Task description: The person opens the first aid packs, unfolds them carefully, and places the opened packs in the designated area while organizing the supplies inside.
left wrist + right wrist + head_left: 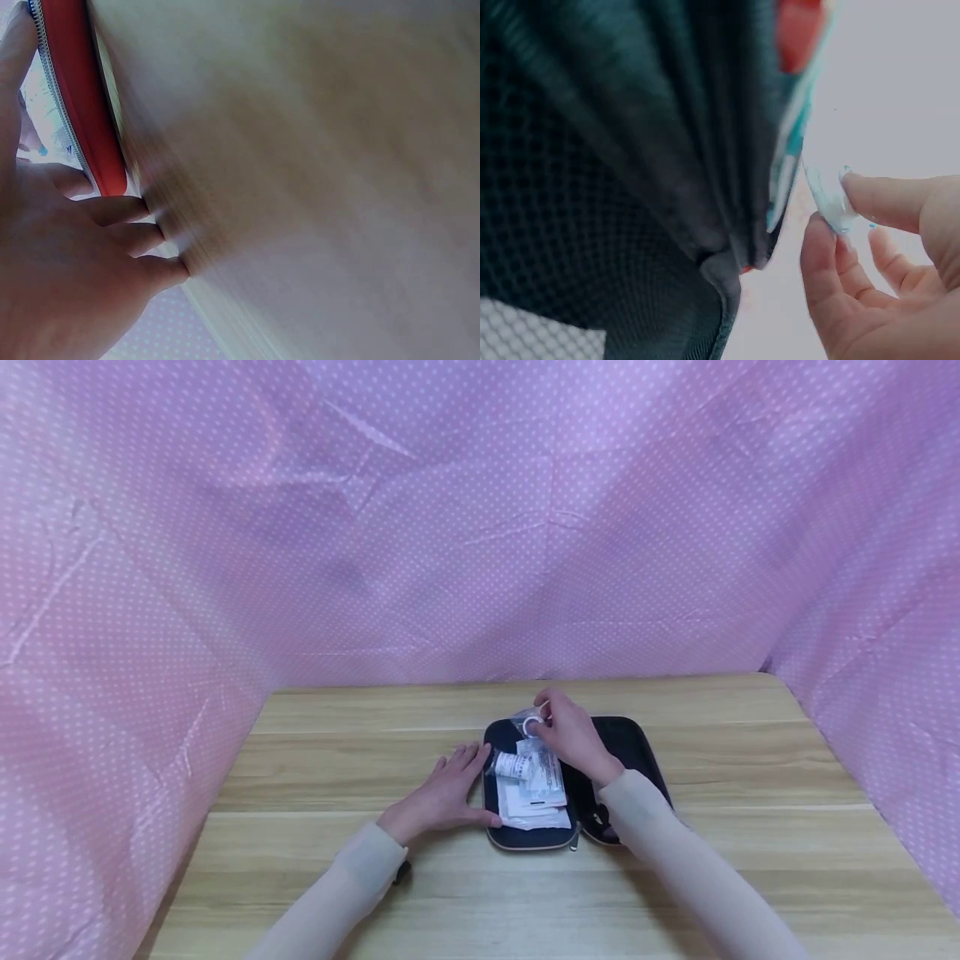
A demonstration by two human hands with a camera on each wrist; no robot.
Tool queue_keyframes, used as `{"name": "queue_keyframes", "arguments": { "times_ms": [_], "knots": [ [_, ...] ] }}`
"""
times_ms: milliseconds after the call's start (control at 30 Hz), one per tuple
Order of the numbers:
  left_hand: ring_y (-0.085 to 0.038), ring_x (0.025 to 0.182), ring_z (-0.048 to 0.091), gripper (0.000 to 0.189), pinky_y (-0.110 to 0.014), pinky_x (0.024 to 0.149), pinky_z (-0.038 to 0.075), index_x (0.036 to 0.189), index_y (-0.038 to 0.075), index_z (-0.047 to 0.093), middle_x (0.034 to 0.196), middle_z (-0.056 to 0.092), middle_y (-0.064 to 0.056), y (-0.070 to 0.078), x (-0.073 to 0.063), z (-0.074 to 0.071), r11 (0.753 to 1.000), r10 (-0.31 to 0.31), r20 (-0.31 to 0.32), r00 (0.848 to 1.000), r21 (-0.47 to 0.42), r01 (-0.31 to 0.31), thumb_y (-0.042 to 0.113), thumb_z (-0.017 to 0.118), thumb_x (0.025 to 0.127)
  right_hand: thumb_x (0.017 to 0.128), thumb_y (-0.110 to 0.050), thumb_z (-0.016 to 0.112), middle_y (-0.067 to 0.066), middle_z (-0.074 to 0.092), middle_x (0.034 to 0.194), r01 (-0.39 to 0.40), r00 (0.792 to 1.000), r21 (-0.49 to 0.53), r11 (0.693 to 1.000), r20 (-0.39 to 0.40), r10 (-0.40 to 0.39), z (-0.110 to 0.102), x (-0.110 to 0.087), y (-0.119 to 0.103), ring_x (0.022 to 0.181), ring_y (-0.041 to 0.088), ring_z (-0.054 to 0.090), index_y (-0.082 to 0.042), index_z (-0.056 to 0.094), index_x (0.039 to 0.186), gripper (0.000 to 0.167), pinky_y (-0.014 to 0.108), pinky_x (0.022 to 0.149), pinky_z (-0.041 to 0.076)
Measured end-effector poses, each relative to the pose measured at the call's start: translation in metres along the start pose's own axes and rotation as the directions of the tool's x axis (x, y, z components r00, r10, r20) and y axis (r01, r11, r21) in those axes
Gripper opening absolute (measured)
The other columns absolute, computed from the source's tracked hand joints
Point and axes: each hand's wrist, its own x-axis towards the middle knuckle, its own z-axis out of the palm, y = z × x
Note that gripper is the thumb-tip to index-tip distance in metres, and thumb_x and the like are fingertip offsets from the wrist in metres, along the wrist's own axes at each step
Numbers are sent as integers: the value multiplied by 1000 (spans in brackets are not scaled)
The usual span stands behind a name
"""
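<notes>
The right hand [572,732] pinches a clear packet [519,719] at the open case's [528,839] eleven o'clock, apparently mid-sorting, the left hand [448,792] spread wide at nine; the next move likely needs a steady pinch.

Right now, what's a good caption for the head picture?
Left grip on the open case, right grip pinching a clear packet.

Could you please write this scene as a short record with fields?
Surface: wooden table
Container: zippered case, lying open, red outside, black inside
Contents, left half: flat packets, white printed roll
Left hand: spread, touching case's left edge
Right hand: pinching clear plastic packet
Backdrop: pink cloth, white dots
</notes>
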Motion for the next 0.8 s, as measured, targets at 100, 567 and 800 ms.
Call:
{"name": "queue_keyframes", "arguments": {
  "times_ms": [100,567,800],
  "knots": [
    [-41,157,12,119,-60,125,11,166,10,19,169,19,-23,0,0,0,1000,-2,0,1000,-6,2,64,81,80,97,-13,73,13,65,108,10,999,31,999,-33,-9,-4,-3,0,95,28,65,-5,57,123,32,41,79,56],
    [-38,158,10,120,-58,126,9,167,11,18,170,17,-20,1,-1,0,1000,-13,11,1000,-12,13,64,81,79,100,-17,71,11,67,114,-32,997,64,997,-65,36,-18,-17,9,106,32,68,-8,63,115,20,48,87,58],
    [-37,158,11,120,-56,127,9,167,12,17,171,17,-18,0,0,1,1000,-18,15,1000,-5,18,64,81,79,100,-16,71,12,69,112,-76,997,10,997,-5,76,-18,-15,19,99,28,65,-4,66,117,21,43,85,58]
  ]
}}
